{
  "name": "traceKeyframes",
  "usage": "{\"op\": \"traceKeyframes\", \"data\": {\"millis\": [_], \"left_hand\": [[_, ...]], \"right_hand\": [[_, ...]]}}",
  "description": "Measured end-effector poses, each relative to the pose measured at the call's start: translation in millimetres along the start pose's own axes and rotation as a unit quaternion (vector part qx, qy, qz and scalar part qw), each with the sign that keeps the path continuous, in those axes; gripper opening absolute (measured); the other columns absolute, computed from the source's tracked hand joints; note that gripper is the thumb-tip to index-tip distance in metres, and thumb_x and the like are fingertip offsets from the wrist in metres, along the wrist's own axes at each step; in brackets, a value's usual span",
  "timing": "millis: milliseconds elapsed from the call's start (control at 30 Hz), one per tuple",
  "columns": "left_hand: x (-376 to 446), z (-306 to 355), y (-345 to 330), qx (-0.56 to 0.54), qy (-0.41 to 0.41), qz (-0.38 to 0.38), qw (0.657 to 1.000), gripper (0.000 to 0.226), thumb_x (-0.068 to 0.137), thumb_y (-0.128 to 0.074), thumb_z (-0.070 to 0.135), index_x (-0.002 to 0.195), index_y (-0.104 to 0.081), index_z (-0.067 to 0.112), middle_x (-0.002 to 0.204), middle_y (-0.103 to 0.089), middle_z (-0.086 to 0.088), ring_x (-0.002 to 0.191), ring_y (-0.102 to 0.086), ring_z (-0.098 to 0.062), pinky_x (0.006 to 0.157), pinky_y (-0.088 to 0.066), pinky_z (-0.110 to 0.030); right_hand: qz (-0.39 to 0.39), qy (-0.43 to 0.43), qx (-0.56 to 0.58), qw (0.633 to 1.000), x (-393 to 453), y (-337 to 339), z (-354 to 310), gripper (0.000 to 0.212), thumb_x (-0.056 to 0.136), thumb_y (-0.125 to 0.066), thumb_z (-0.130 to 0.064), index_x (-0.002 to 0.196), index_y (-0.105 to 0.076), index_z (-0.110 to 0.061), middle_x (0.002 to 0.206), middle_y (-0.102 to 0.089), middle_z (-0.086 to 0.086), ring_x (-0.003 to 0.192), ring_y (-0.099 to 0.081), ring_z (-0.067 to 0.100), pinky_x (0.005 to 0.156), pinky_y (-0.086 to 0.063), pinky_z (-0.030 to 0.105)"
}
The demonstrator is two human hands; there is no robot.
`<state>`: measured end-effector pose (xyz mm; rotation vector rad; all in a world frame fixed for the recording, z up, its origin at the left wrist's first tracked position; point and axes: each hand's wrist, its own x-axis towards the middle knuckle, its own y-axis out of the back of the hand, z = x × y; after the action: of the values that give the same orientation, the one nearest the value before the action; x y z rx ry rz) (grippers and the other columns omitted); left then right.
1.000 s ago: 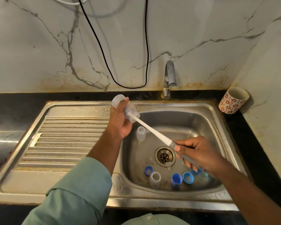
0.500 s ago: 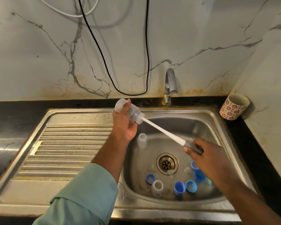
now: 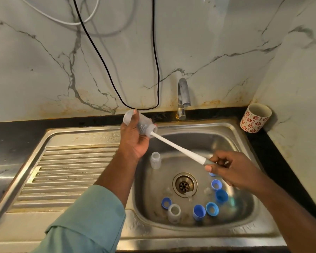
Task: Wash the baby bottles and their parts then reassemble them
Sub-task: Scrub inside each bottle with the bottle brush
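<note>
Over the sink (image 3: 106,139), the bottle (image 3: 138,123) lies tilted in the left hand (image 3: 133,141), whose grip is curled round its body, mouth pointing down and right. From that mouth the brush (image 3: 179,147) runs its long axis straight to the right hand (image 3: 232,170), whose grip pinches the grey handle end. Remaining bottles and blue caps lie below both grips in the basin.

Two arms, one sleeved, one bare

The left arm (image 3: 117,178) is covered to mid-forearm by a pale green sleeve (image 3: 88,221) with a folded cuff; the right arm (image 3: 281,212) is left bare. No rings or watch are seen.
</note>
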<state>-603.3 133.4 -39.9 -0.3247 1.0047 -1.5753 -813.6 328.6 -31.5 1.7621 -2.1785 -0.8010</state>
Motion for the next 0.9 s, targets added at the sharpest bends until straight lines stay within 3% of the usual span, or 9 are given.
{"op": "traceKeyframes", "data": {"millis": [100, 267, 333, 433, 567, 700, 733, 833, 900], "left_hand": [[-8, -8, -7, 0.058, 0.003, -0.053, 0.997, 0.048, 0.083, -0.07, 0.025, 0.125, -0.047, 0.016, 0.107, -0.053, -0.013, 0.087, -0.061, -0.025, 0.065, -0.06, -0.044], [-7, -5, -2, 0.056, 0.0, -0.038, 0.998, 0.067, 0.074, -0.075, 0.026, 0.134, -0.047, 0.015, 0.115, -0.051, -0.015, 0.095, -0.06, -0.028, 0.066, -0.059, -0.045], [-5, 0, 4, 0.043, 0.005, -0.051, 0.998, 0.068, 0.072, -0.078, 0.028, 0.132, -0.048, 0.015, 0.114, -0.05, -0.016, 0.092, -0.06, -0.027, 0.068, -0.06, -0.044], [-4, 4, 2, 0.039, -0.007, -0.034, 0.999, 0.071, 0.073, -0.078, 0.026, 0.135, -0.045, 0.019, 0.122, -0.047, -0.015, 0.096, -0.058, -0.029, 0.065, -0.059, -0.045], [-6, 2, 13, 0.057, -0.015, 0.01, 0.998, 0.082, 0.071, -0.078, 0.026, 0.144, -0.04, 0.019, 0.123, -0.044, -0.015, 0.1, -0.054, -0.03, 0.061, -0.058, -0.042], [-11, -7, 12, 0.02, -0.018, 0.037, 0.999, 0.082, 0.071, -0.082, 0.027, 0.14, -0.041, 0.014, 0.125, -0.044, -0.017, 0.105, -0.053, -0.033, 0.065, -0.057, -0.046], [-9, -6, 10, 0.011, -0.017, 0.039, 0.999, 0.078, 0.073, -0.081, 0.026, 0.14, -0.042, 0.014, 0.125, -0.045, -0.017, 0.107, -0.054, -0.033, 0.066, -0.057, -0.047], [-8, -4, 15, 0.003, -0.014, 0.041, 0.999, 0.069, 0.076, -0.079, 0.027, 0.135, -0.045, 0.013, 0.127, -0.047, -0.016, 0.11, -0.055, -0.032, 0.068, -0.058, -0.047], [-13, -8, 19, 0.0, -0.001, 0.033, 0.999, 0.077, 0.073, -0.081, 0.028, 0.139, -0.042, 0.015, 0.127, -0.047, -0.016, 0.104, -0.057, -0.031, 0.066, -0.058, -0.046]], "right_hand": [[0.013, -0.046, 0.076, 0.996, 0, -3, -2, 0.014, 0.087, -0.071, -0.026, 0.083, -0.069, -0.013, 0.069, -0.064, 0.017, 0.043, -0.049, 0.014, 0.04, -0.039, 0.021], [-0.067, -0.065, 0.011, 0.996, -7, -3, -10, 0.037, 0.094, -0.059, -0.038, 0.084, -0.066, -0.002, 0.056, -0.059, 0.007, 0.045, -0.048, 0.02, 0.045, -0.041, 0.028], [-0.089, -0.061, 0.057, 0.993, -8, 2, -9, 0.036, 0.093, -0.06, -0.037, 0.086, -0.068, -0.002, 0.056, -0.059, 0.005, 0.044, -0.048, 0.02, 0.047, -0.039, 0.029], [-0.06, -0.064, 0.076, 0.993, -6, -4, -3, 0.029, 0.092, -0.062, -0.036, 0.088, -0.071, -0.008, 0.056, -0.058, 0.004, 0.046, -0.047, 0.018, 0.047, -0.04, 0.03], [-0.03, -0.002, -0.123, 0.992, -4, 4, -6, 0.034, 0.092, -0.059, -0.045, 0.074, -0.066, -0.016, 0.056, -0.055, 0.003, 0.05, -0.048, 0.012, 0.051, -0.043, 0.032], [0.039, 0.047, -0.313, 0.948, -12, -1, -24, 0.031, 0.097, -0.042, -0.053, 0.088, -0.059, -0.029, 0.072, -0.056, -0.008, 0.065, -0.054, 0.006, 0.067, -0.053, 0.034], [0.029, 0.052, -0.308, 0.949, -16, -11, -26, 0.03, 0.098, -0.04, -0.052, 0.09, -0.058, -0.03, 0.073, -0.056, -0.008, 0.065, -0.054, 0.005, 0.066, -0.054, 0.033], [-0.051, -0.002, -0.128, 0.99, -25, -22, -23, 0.033, 0.097, -0.049, -0.043, 0.089, -0.067, -0.017, 0.068, -0.06, -0.002, 0.054, -0.05, 0.01, 0.054, -0.048, 0.031], [-0.032, 0.001, -0.136, 0.99, -23, -13, -20, 0.033, 0.097, -0.052, -0.042, 0.09, -0.07, -0.015, 0.069, -0.062, 0.0, 0.056, -0.053, 0.014, 0.057, -0.048, 0.031]]}}
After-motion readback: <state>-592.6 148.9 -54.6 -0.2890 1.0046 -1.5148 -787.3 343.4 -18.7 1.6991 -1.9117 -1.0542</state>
